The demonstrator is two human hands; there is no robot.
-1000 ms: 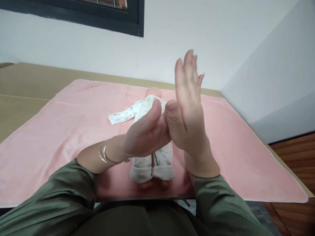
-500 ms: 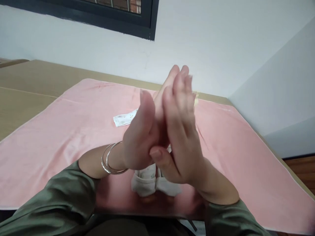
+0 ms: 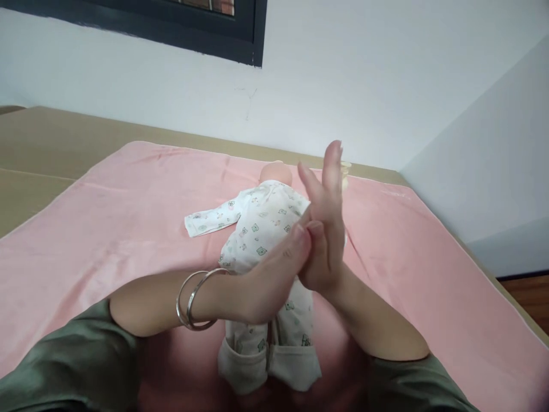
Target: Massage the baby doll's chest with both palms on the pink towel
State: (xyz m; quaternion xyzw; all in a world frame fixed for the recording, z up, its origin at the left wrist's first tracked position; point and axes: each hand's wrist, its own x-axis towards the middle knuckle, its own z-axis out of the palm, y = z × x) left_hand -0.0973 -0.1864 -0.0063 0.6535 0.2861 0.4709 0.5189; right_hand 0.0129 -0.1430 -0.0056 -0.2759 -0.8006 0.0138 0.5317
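Note:
My left hand [image 3: 277,272], with two silver bangles [image 3: 189,300] at the wrist, has its fingers bunched and their tips against my right palm. My right hand [image 3: 323,229] stands upright with its fingers stretched out, the longest pointing up. No object shows in either hand. Beneath them a baby doll [image 3: 253,232] in white printed clothes lies on a pink blanket [image 3: 137,223], its head away from me. One sleeve [image 3: 210,220] reaches out to the left. My hands and forearms hide its middle and most of its right side. The trouser cuffs [image 3: 244,363] are nearest me.
The blanket covers much of a tan padded surface [image 3: 47,134]. A white wall [image 3: 334,74] rises behind it, with a dark window frame [image 3: 193,43] at upper left. A small pale yellow thing [image 3: 345,171] lies by the blanket's far edge, partly behind my right hand.
My hands were pressed palm to palm, higher up. The left has dropped and bunched its fingers against the right palm. More of the doll shows.

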